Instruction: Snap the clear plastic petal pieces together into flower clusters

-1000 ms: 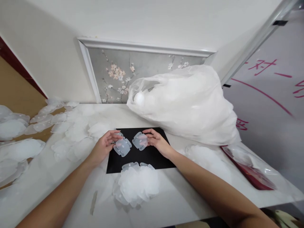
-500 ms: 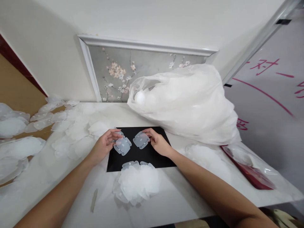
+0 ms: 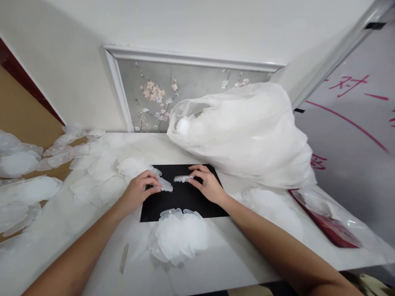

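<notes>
My left hand (image 3: 138, 191) pinches one translucent piece (image 3: 165, 186) and my right hand (image 3: 207, 185) pinches another (image 3: 182, 179), over the black mat (image 3: 182, 203) (edge-on here); I line up edges squarely.

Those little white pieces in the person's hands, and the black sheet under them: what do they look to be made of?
The pieces, one in the left hand as left piece and one in the right hand as right piece, look like thin translucent plastic: frosted, milky, letting the dark show through. The black sheet seems matte, perhaps card or rubber; no glare shows.
</notes>
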`<state>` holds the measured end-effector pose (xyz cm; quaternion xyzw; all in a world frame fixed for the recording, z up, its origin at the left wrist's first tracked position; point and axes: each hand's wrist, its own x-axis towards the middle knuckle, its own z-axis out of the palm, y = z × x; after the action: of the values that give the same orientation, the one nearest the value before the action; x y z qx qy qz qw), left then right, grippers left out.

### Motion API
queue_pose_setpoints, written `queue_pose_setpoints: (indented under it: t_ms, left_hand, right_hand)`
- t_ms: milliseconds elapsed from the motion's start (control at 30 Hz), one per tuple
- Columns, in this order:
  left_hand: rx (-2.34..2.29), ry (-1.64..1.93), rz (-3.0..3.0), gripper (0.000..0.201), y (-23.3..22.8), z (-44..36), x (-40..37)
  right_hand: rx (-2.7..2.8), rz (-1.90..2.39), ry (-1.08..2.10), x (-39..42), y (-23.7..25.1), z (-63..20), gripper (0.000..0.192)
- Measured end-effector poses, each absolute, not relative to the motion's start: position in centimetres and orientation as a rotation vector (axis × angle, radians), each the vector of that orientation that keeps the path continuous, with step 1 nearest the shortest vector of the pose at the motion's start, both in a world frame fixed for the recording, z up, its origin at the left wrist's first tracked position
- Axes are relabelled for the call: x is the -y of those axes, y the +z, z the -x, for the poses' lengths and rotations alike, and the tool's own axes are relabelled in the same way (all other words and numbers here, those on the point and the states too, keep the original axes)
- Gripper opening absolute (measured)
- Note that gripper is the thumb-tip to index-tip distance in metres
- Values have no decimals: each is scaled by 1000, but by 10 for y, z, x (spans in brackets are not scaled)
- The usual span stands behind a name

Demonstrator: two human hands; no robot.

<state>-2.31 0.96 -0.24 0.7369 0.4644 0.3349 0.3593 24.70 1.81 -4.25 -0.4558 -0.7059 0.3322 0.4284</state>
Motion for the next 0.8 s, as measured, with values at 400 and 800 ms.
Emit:
queue_pose_setpoints:
  t_ms: [400,800]
  left_hand:
    - [-1177,952,-988,31,4,12,-1]
    - [-1126,952,-837,27,1,14,-3]
  right_hand:
    - [959,911,1786,-17,-39,-244,30]
    - [949,890,1821,-19,-43,-245,32]
